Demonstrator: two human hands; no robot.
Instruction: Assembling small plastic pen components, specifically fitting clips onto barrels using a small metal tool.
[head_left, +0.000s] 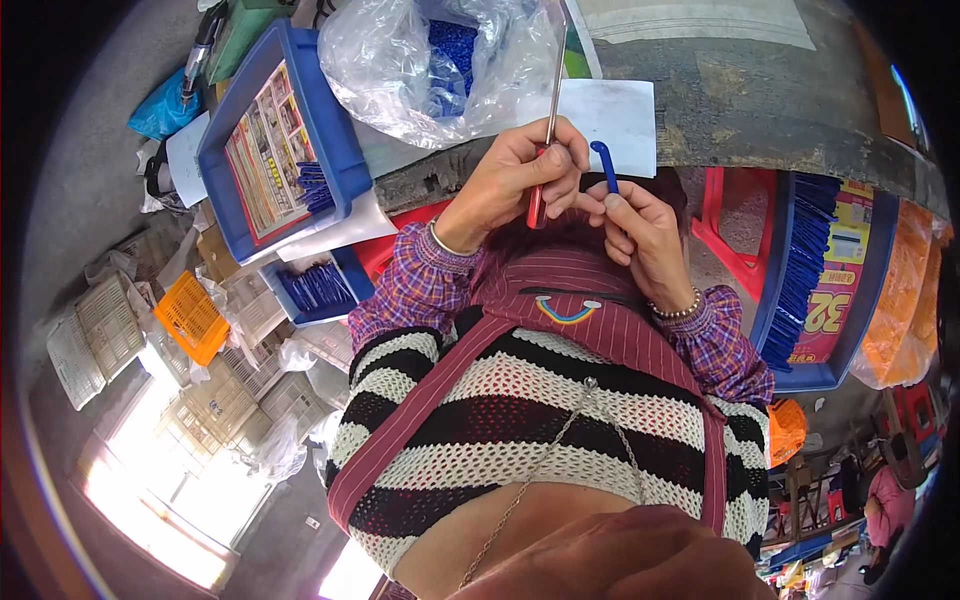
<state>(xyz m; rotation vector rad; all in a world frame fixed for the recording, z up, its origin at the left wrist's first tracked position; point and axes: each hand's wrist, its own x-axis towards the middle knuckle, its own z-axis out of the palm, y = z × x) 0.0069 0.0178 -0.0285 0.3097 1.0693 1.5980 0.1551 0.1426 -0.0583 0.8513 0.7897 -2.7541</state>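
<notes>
My left hand is closed around a screwdriver with a red handle, its long metal shaft pointing up and away from me. Between the thumb and fingers of my right hand is a slim blue plastic piece with a rounded, hooked far end. The two hands are close together in front of my chest, at the near edge of the worktable. Just beyond the blue piece lies a white paper sheet with small specks on it.
A clear plastic bag of small blue parts sits on the worn worktable. Blue trays stand at left and right, holding slim blue pieces. A red stool is under the table edge. Crates lie on the left.
</notes>
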